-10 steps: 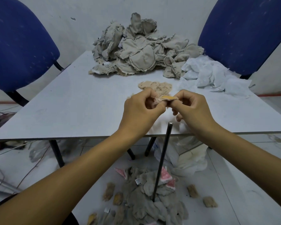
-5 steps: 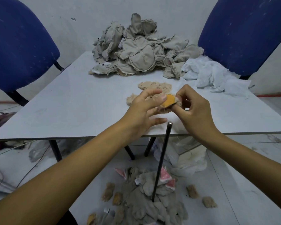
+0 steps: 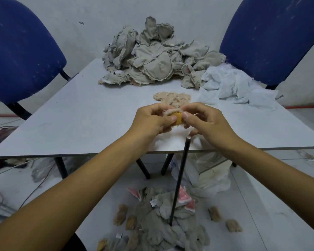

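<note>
Piecework at a white table [image 3: 80, 115]: left hand [image 3: 152, 122] and right hand [image 3: 209, 124] each pinch one side of a small furry piece with an orange patch [image 3: 177, 118], raised above the near edge, likely for turning it; metal rod [image 3: 181, 174] leans within reach.

cam: head-worn, wide | faces fwd+down | close on left hand [image 3: 152, 122], right hand [image 3: 209, 124], table [image 3: 80, 115]
</note>
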### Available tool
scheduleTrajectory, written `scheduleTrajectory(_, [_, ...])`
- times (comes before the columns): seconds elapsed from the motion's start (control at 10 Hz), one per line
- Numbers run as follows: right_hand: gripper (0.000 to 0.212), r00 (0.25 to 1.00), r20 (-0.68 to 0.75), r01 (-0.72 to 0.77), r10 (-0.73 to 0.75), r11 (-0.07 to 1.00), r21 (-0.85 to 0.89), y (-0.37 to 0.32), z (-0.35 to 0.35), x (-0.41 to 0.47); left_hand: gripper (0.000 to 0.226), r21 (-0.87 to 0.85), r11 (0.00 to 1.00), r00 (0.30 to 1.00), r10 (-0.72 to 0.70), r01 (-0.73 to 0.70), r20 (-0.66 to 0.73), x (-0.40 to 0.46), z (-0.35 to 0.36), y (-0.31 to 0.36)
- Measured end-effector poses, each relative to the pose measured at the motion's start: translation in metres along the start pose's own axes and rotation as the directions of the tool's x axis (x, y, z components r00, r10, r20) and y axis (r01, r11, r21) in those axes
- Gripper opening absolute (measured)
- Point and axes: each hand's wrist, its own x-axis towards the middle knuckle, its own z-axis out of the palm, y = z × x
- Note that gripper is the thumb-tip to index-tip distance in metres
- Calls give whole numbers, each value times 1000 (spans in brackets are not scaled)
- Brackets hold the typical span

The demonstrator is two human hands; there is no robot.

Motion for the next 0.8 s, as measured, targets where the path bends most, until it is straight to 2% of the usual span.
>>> scheduleTrajectory(0.2, [7,998,-57,34,-39,996,-85,1,2,3,11,70,995,997,69,-72,34,-4,2,1])
scheduleTrajectory(0.4, [16,991,-73,104,-115,984,-143,2,8,3,18,317,929,970,228,-190,-88,-3,2,-2])
scheduleTrajectory(0.5, [17,992,-76,95,-100,993,-66,1,6,3,15,270,940,971,232,-207,-61,-4,2,1])
scheduleTrajectory(0.6, [27,994,-112,16,-1,991,133,-5,-1,7,10,-136,984,981,132,-112,140,-3,-3,11])
scheduleTrajectory(0.7, [23,952,-287,171,-111,966,195,-28,-14,14,22,-232,969,952,150,-87,267,0,-10,19])
scheduleTrajectory(0.8, [22,845,-380,471,-376,861,195,-69,-36,15,20,-112,989,975,120,-100,187,2,-11,16])
